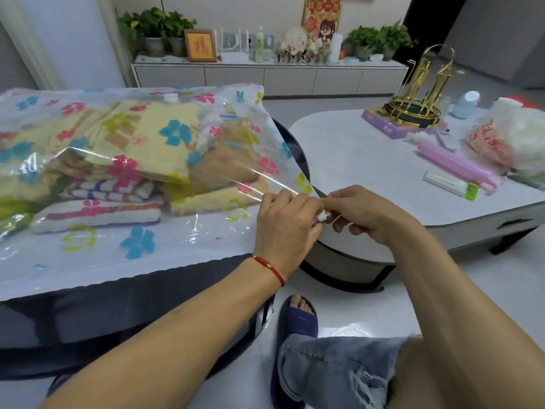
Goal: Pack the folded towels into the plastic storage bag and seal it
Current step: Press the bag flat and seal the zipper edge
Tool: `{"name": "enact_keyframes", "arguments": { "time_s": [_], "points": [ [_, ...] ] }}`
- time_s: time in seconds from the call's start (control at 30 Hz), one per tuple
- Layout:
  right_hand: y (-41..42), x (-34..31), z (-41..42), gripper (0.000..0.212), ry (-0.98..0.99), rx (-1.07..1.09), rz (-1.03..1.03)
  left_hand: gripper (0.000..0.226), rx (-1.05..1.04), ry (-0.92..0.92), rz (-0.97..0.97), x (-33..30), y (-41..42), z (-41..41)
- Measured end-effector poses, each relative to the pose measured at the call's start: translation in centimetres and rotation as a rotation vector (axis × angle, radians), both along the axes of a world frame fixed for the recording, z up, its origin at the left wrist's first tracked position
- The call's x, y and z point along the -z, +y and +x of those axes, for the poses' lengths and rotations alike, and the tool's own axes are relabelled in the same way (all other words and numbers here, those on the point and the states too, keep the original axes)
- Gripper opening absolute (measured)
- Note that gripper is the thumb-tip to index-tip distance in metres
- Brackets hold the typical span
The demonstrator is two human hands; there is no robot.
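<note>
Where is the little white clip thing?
In the head view, the white clip is near the middle, pinched between the left hand and the right hand, at the right corner of the flowery plastic bag holding the towels.

Gold rack (418, 93) on purple box (392, 125), pink tube (455, 166), potted plants (153, 28) behind.

My left hand (287, 224) and right hand (358, 215) cover the small white piece (322, 216) pinched between them; I can't tell what it is. The storage bag (124, 160) runs off the frame at nine o'clock, hiding its far end.
</note>
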State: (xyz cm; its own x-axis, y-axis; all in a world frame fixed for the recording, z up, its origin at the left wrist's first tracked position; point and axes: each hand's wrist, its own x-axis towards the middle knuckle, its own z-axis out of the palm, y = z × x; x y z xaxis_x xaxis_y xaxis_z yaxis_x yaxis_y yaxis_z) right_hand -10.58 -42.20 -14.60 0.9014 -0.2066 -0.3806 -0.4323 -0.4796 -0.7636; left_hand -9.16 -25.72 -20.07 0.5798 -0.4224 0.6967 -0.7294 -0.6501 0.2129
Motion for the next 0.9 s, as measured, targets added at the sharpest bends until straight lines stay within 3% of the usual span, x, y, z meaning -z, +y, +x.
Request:
{"name": "enact_keyframes", "arguments": {
  "time_s": [0.2, 0.47, 0.57, 0.7, 0.9],
  "points": [
    [1.3, 0.6, 0.2, 0.026, -0.083, -0.012, -0.193, 0.015, 0.04, 0.032, 0.059, -0.6, 0.1, 0.1],
    [2.9, -0.3, 0.2, 0.037, -0.093, 0.033, -0.274, 0.025, 0.016, 0.142, 0.117, -1.4, 2.6, 0.0],
    [3.6, -0.8, -0.1, 0.033, -0.061, 0.045, -0.206, 0.03, -0.009, 0.167, 0.048, -1.9, 2.3, -0.3],
    [3.9, -0.6, -0.4, 0.03, -0.097, 0.072, -0.073, 0.012, -0.043, 0.157, -0.04, -1.9, 1.9, -0.3],
    [2.3, 0.3, -0.5, 0.021, -0.095, 0.1, 0.105, 0.013, -0.034, -0.019, 0.096, -1.8, 2.4, 0.1]
  ]
}}
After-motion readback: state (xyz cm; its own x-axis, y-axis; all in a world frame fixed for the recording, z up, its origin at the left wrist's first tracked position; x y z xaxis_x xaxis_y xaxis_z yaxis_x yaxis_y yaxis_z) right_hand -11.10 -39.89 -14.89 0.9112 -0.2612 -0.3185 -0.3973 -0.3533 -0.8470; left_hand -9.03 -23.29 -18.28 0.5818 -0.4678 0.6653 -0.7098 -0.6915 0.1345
